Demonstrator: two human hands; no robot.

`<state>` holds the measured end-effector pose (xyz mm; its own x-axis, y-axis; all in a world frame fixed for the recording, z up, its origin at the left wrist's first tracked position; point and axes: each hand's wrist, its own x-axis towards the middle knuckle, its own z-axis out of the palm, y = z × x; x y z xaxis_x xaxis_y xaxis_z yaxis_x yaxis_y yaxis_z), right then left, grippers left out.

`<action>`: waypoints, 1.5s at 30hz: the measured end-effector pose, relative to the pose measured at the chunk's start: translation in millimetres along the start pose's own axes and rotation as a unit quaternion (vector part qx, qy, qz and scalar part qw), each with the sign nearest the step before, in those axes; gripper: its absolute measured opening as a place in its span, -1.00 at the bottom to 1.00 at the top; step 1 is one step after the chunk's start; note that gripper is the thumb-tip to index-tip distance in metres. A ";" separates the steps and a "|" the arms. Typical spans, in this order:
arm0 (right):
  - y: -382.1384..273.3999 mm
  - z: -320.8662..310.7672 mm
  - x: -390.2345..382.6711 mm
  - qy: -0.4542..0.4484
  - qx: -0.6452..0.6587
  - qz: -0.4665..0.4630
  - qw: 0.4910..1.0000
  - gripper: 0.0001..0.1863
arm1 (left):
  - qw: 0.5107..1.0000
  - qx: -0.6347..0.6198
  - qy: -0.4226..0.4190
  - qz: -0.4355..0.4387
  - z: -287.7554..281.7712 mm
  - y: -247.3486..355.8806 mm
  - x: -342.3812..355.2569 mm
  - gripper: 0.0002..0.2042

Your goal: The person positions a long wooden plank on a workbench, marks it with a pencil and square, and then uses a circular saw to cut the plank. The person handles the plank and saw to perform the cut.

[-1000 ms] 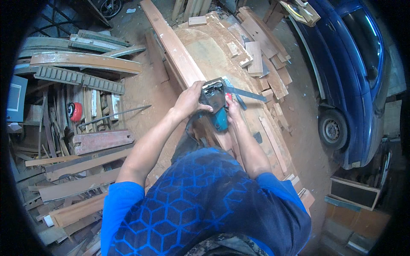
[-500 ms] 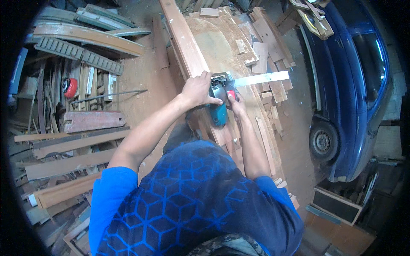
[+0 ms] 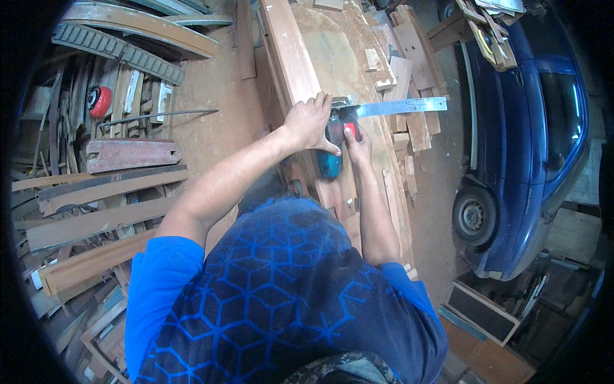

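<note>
- Teal power tool [image 3: 330,163] sits on the long plank [image 3: 291,61], gripped by both hands: left hand [image 3: 311,121] fingers curled over it, right hand [image 3: 357,142] wrapped round its handle.
- Steel ruler [image 3: 400,106] lies just beside it, offcuts [image 3: 409,70] beyond it.
- Blue car [image 3: 531,141] stands at the right.

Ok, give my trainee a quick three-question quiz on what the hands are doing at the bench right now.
1. True or false: both hands are on the teal power tool.
2. What long metal thing lies right of the tool?
3. The blue car stands on the person's: A) left B) right.

Key
1. True: left hand on top, right hand beside it.
2. A steel ruler.
3. B
</note>
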<state>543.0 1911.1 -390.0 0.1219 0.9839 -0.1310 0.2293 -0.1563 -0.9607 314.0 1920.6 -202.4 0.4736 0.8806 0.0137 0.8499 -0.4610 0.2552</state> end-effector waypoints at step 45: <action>-31.5 8.4 -12.5 -0.030 0.038 0.079 0.996 -0.66 | 1.000 -0.012 0.001 0.008 1.4 -5.6 -3.0 0.22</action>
<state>526.2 1904.5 -360.1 0.0926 0.9515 -0.2935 0.1370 -0.3041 -0.9427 308.2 1920.4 -205.2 0.4864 0.8735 0.0201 0.8363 -0.4721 0.2786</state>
